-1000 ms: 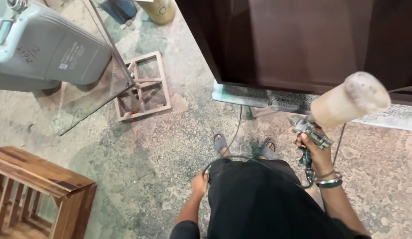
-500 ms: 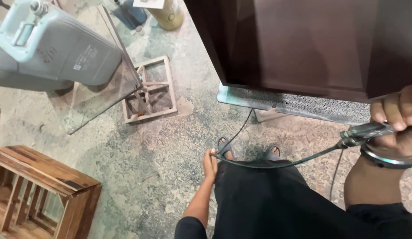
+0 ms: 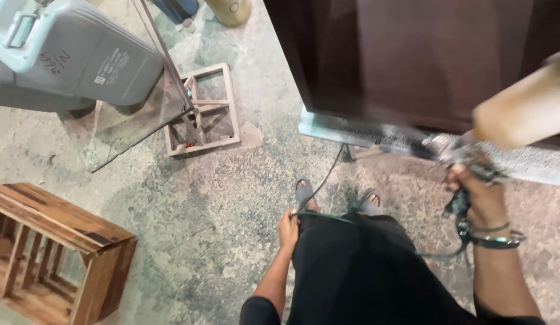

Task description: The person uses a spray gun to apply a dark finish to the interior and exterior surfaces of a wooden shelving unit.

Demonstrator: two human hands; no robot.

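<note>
My right hand [image 3: 481,198] grips a spray gun [image 3: 460,157] with a beige paint cup [image 3: 523,108] on top; the gun is blurred by motion. It points toward the lower edge of a large dark brown wooden panel [image 3: 412,54]. A thin dark hose [image 3: 328,180] runs from the gun across my lap. My left hand [image 3: 288,227] hangs at my side with its fingers closed around that hose. My feet in sandals [image 3: 305,194] stand on the rough concrete floor just in front of the panel.
A light grey plastic canister [image 3: 81,57] sits at the upper left on a glass sheet [image 3: 129,129]. A small square wooden frame [image 3: 204,111] lies on the floor. A wooden slatted crate [image 3: 51,253] stands at the lower left. A grey spattered strip [image 3: 376,135] runs under the panel.
My right hand has dropped from a raised spot at the right edge back down, and the gun with its beige cup is in view again. The left hand stays on the hose.
</note>
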